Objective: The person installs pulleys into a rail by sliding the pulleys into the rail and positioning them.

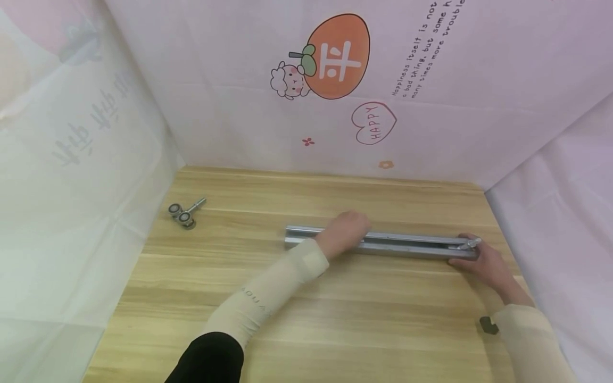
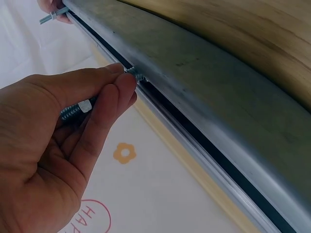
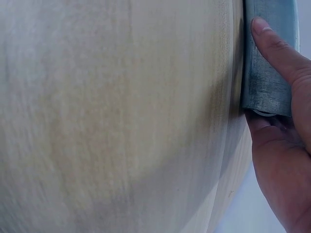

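A metal channel rail (image 1: 407, 251) lies lengthwise across the right half of the table (image 1: 383, 319) in front of me, its long dark slot facing up between two smooth, straight lips. Through the left wrist camera I make out the rail's dull grey side, flat and lightly scuffed, with small dark marks near the slot. The tabletop is pale wood-look board with long grain streaks running left to right. At the rail's right end, a shiny threaded bolt (image 1: 469, 243) slants up out of the slot. Well apart on the left lies a roller trolley (image 1: 185, 218), round steel wheels grouped around a thin, straight stem.

My left hand (image 1: 345, 231) is over the middle of the rail, with the forearm coming in diagonally from the lower left in a cream sleeve (image 1: 268, 290). Its thumb and fingertips pinch a threaded stud (image 2: 73, 112); a pale nut sits on it beneath the fingers, and its far end meets the slot. I cannot tell what it joins inside the channel.

My right hand (image 1: 488, 266) grips the rail's right end. The right wrist view shows the thumb laid along the side, its tip pressed to the metal, and the other fingers bent around under the end. Behind everything hangs a pale cloth (image 1: 215, 106), softly creased and printed with an orange fruit.
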The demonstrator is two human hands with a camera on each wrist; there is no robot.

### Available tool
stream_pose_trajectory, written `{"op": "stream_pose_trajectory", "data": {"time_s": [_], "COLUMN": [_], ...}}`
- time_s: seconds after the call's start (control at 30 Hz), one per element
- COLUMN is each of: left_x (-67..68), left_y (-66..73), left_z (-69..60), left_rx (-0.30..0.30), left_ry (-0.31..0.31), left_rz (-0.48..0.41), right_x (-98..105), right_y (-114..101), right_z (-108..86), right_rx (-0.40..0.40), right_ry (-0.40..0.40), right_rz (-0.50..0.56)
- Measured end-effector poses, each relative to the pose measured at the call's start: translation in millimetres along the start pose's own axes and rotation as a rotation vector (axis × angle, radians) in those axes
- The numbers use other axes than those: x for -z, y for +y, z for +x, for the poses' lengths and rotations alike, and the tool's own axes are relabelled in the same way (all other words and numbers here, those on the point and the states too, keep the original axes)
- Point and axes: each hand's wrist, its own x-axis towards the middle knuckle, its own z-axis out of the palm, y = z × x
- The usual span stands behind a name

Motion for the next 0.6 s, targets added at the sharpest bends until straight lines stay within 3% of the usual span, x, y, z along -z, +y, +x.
{"op": "stream_pose_trajectory", "data": {"time_s": [0.27,0.6], "left_x": [2.1,1.4], "left_y": [10.3,24.7], "left_z": [8.5,23.5], "left_rx": [-0.024,-0.027], "left_ry": [0.027,0.006], "left_rz": [-0.007,-0.023], "right_x": [0,0], "right_y": [0,-1], "right_z": [0.2,-0.6], "right_rx": [0.007,-0.005], "right_ry": [0.007,0.0], "right_rz": [-0.001,-0.004]}}
